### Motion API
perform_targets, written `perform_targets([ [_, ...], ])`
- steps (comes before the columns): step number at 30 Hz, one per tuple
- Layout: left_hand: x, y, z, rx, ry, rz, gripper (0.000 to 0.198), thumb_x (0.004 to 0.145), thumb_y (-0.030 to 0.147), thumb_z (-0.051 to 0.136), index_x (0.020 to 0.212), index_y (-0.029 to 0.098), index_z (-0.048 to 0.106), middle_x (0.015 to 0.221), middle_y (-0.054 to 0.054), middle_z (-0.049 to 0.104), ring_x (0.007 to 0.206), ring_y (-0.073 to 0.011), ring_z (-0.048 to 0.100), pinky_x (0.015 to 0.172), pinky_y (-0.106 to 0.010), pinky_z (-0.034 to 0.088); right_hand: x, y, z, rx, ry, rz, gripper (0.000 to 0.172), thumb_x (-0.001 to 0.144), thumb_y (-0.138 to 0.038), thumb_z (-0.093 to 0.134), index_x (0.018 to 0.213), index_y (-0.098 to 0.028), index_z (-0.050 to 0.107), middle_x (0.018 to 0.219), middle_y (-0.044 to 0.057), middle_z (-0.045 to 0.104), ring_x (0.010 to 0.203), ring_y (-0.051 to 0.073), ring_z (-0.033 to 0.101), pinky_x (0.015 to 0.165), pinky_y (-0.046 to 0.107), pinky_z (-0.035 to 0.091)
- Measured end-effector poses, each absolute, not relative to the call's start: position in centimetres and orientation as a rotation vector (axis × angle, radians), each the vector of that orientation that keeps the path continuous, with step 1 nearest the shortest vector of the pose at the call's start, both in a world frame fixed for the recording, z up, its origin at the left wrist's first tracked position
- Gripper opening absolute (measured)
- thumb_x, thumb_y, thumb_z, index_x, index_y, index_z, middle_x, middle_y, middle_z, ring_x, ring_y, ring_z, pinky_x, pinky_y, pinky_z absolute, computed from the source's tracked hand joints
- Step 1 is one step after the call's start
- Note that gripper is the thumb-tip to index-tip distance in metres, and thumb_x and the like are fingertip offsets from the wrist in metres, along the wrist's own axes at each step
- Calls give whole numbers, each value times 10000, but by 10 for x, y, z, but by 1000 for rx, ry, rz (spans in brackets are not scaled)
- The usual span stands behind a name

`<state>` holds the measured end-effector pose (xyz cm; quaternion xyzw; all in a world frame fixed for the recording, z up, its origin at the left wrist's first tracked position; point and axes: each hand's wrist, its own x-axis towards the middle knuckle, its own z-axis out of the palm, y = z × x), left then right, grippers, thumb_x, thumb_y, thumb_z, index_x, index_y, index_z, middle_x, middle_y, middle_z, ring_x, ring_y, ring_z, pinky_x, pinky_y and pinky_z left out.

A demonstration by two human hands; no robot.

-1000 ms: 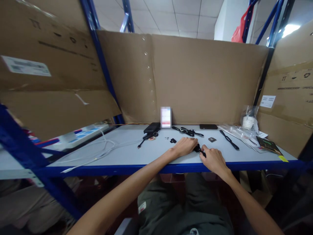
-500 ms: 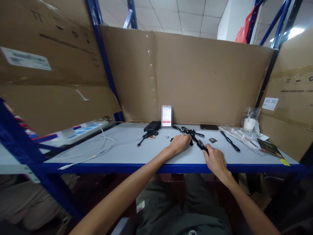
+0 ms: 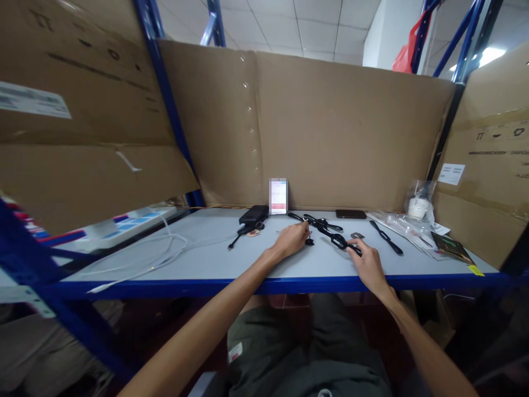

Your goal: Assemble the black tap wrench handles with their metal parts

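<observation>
My right hand (image 3: 369,267) pinches the near end of a black strap (image 3: 339,241) with an oval opening, tilted above the grey tabletop. The far end of the strap runs toward other black straps (image 3: 324,222) lying behind it. My left hand (image 3: 292,238) is closed, knuckles up, left of the strap. A small black part (image 3: 309,242) shows under its fingertips; its kind is hidden by the fingers. Just beyond my right hand lies a small grey flat piece (image 3: 357,235). Another black strap (image 3: 387,237) with a slot lies to the right.
A phone (image 3: 278,196) with a lit screen leans at the back, beside a black box (image 3: 253,214) and its short cable. White cables (image 3: 165,253) spread over the left. Plastic bags (image 3: 403,225) and a dark booklet (image 3: 452,247) lie right. Cardboard walls (image 3: 351,132) enclose the tabletop.
The strap in my right hand has turned, so its oval opening now faces the camera. My left hand has shifted slightly, and the view has moved a little.
</observation>
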<state>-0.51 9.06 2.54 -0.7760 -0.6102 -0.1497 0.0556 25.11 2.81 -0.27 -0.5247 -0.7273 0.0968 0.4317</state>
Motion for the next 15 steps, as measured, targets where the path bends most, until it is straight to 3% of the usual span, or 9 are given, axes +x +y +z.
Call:
perform_targets([
  [5, -3, 94, 21, -2338, -1860, -457, 195, 1008, 203, 443, 1107, 173, 608, 1156, -172, 714, 1059, -322, 685, 849, -386, 482, 270, 34, 3, -1152, -1580, 209, 354, 941, -443, 506, 1073, -189, 714, 975, 89, 784, 799, 243, 686, 745, 310, 451],
  [10, -6, 94, 21, -2341, -1847, -532, 324, 983, 143, 450, 1282, 198, 562, 1148, -132, 712, 1074, -289, 680, 870, -374, 504, 304, 45, 6, -1438, -1591, -2, 351, 927, -379, 523, 1137, -184, 726, 853, 88, 775, 690, 250, 653, 707, 329, 422],
  [15, 15, 65, 21, -2415, -1689, -570, 382, 1014, 204, 420, 1373, 143, 534, 1335, -186, 638, 1224, -303, 614, 999, -421, 493, 316, 46, -6, -1677, -1654, -166, 325, 988, -311, 499, 1219, -212, 704, 899, 106, 784, 799, 280, 704, 696, 321, 403],
])
